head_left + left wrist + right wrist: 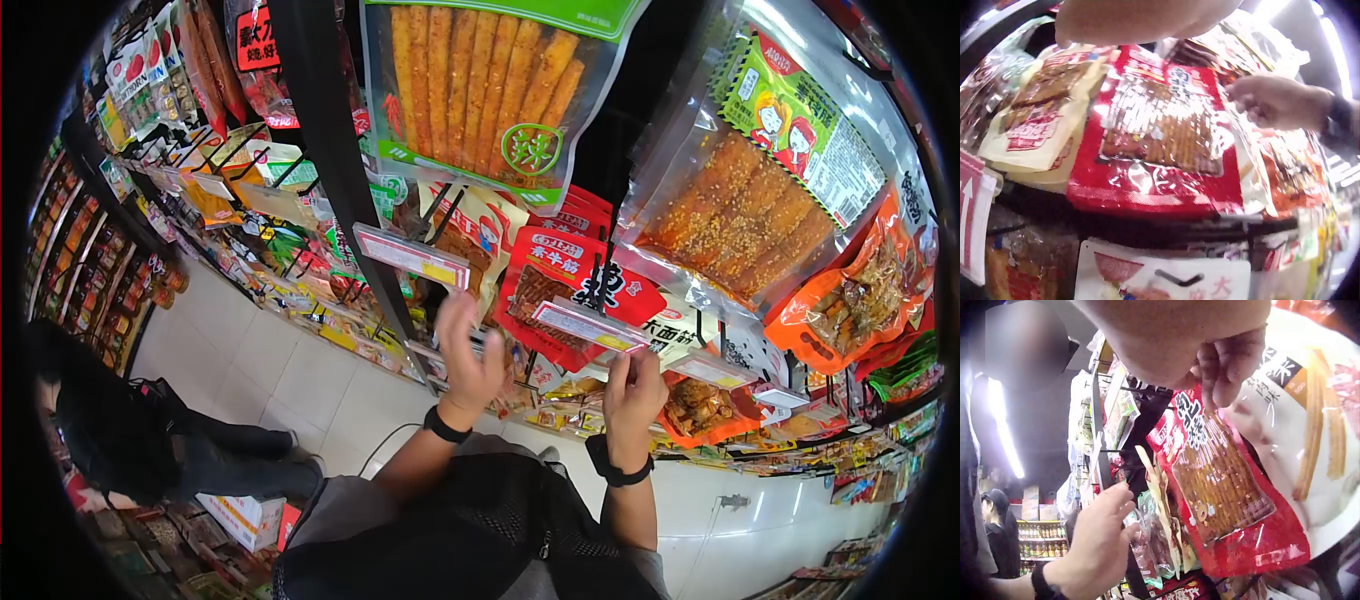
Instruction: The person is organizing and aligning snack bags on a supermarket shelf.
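A red packet with a clear window (560, 290) hangs among the racks, partly behind a price tag holder (590, 326). My right hand (633, 395) has its fingers bent at the right end of that holder; the right wrist view shows them by the top of the red packet (1229, 506), their grip hidden. My left hand (468, 355) is raised below another tag holder (412, 255), fingers apart and holding nothing. In the left wrist view the red packet (1160, 125) lies below my left hand (1147, 22), with my right hand (1279, 100) near its upper right edge.
Large snack bags (480, 95) hang above, with an orange bag (850, 300) at the right. Cream packets (1041, 112) are left of the red one. A person in dark clothes (130, 430) stands at the left, near a white carton (240, 520) on the tiled floor (290, 365).
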A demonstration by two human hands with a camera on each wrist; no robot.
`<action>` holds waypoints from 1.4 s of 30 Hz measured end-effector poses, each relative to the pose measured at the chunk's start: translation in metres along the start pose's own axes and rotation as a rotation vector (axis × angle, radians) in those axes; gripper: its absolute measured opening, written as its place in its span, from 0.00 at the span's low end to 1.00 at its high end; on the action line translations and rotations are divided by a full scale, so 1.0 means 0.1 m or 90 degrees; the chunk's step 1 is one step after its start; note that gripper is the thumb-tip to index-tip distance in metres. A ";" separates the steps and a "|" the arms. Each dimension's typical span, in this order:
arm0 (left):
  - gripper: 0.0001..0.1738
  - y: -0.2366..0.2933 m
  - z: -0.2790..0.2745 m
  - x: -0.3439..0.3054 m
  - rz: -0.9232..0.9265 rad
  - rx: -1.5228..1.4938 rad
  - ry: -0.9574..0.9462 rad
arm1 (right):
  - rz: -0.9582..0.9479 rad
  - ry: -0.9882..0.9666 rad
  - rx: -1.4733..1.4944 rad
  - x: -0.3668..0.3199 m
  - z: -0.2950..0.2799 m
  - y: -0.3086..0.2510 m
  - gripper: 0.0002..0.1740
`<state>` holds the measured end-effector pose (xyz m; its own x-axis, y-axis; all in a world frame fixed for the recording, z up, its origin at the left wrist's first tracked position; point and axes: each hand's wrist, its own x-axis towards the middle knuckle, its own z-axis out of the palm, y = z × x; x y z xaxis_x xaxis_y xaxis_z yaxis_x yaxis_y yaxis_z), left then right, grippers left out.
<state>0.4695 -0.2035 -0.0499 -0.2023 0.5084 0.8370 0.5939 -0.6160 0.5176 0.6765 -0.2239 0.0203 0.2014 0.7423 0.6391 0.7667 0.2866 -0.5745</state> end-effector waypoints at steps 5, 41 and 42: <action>0.27 -0.60 -0.05 0.51 -0.243 -0.075 0.097 | -0.089 -0.088 0.064 -0.25 0.02 -0.09 0.05; 0.19 -1.38 0.21 1.47 -0.437 -0.448 0.060 | 0.160 -0.343 0.339 -0.01 2.04 -0.36 0.39; 0.19 -1.43 0.25 1.43 -0.457 -0.445 0.098 | 0.150 -0.320 0.314 0.01 2.03 -0.38 0.38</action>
<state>0.3746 -0.0278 -0.0087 -0.4595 0.8445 0.2753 -0.2860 -0.4340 0.8543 0.5239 -0.1117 -0.0610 -0.0670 0.9713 0.2282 0.3503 0.2370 -0.9061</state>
